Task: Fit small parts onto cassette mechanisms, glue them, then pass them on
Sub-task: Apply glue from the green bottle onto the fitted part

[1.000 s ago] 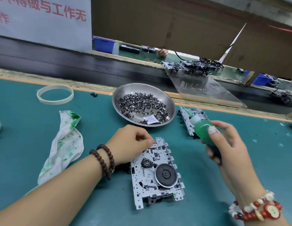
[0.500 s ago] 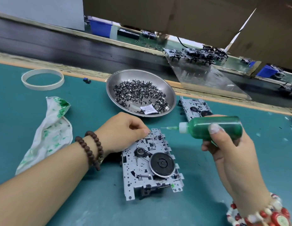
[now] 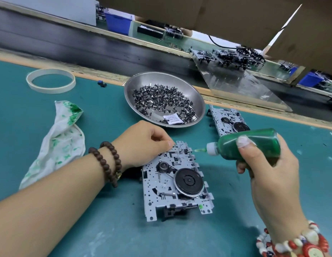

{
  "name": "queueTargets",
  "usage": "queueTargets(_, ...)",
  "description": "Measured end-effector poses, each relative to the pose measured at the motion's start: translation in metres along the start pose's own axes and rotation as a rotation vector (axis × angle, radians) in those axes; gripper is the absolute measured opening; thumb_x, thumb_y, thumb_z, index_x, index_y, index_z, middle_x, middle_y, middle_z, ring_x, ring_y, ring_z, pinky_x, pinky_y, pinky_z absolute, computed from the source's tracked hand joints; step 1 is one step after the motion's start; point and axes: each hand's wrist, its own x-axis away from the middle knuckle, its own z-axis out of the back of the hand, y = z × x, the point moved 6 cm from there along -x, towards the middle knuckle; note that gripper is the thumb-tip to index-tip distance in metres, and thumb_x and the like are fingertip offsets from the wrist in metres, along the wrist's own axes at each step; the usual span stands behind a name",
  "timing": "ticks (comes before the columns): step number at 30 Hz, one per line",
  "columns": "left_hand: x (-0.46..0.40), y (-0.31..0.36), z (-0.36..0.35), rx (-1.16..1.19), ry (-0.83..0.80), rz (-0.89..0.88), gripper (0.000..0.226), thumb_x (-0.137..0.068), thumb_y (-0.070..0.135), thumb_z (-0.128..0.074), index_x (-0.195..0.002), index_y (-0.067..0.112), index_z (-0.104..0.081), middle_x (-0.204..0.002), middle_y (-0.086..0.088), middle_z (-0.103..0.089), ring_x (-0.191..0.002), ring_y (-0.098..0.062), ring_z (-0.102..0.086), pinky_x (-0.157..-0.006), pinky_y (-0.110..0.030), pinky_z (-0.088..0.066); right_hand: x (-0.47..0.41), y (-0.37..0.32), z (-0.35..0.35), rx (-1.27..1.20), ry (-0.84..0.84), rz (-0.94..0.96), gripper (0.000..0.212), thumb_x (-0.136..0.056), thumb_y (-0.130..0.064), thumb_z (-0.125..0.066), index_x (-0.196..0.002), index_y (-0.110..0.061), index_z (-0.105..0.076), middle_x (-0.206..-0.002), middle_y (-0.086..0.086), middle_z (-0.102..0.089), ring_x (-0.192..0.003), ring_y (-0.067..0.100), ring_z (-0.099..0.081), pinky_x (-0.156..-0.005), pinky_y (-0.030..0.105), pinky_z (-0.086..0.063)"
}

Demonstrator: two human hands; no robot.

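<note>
A grey metal cassette mechanism (image 3: pixel 172 180) with a black flywheel lies flat on the green mat in front of me. My left hand (image 3: pixel 143 143) rests curled at its far left corner, fingertips pressed on the top edge. My right hand (image 3: pixel 269 167) grips a green glue bottle (image 3: pixel 248 143) held sideways. The bottle's thin nozzle points left and nearly touches the mechanism's far edge. A second mechanism (image 3: pixel 226 119) lies behind the bottle, partly hidden. A steel bowl (image 3: pixel 143 95) of several small dark parts stands beyond my left hand.
A white cloth (image 3: pixel 59 143) stained green lies at the left. A pale tape ring (image 3: pixel 50 83) sits at the far left. Behind the mat's wooden edge runs a black conveyor belt (image 3: pixel 69 45), with a clear sheet (image 3: pixel 245 88) and more mechanisms (image 3: pixel 235 56) beyond.
My right hand has turned the glue bottle from upright to sideways and brought its nozzle left to the mechanism's far edge. My left hand has stayed on the mechanism's corner.
</note>
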Motion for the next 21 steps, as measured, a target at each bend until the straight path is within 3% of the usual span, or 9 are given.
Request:
queueTargets(11, 0.0, -0.0006, -0.0002, -0.008, -0.001, 0.016, 0.015, -0.084, 0.029, -0.064, -0.071, 0.025, -0.071, -0.072, 0.009, -0.071, -0.061, -0.001, -0.056, -0.063, -0.015, -0.046, 0.0005, -0.0014, -0.0017, 0.039, 0.001, 0.025, 0.014, -0.069, -0.044, -0.064, -0.076, -0.031, -0.063, -0.067, -0.001, -0.064, -0.048, 0.01, -0.049, -0.048, 0.019, -0.042)
queueTargets(21, -0.0003, -0.0015, -0.0005, 0.004, 0.003, 0.024, 0.015, -0.084, 0.029, -0.065, -0.071, 0.026, -0.07, -0.069, 0.014, -0.069, -0.056, 0.007, -0.054, -0.06, -0.008, -0.044, 0.001, -0.0045, -0.002, 0.072, 0.009, 0.05, 0.019, -0.072, -0.042, -0.063, -0.076, -0.024, -0.059, -0.068, -0.001, -0.064, -0.048, 0.009, -0.049, -0.048, 0.017, -0.042)
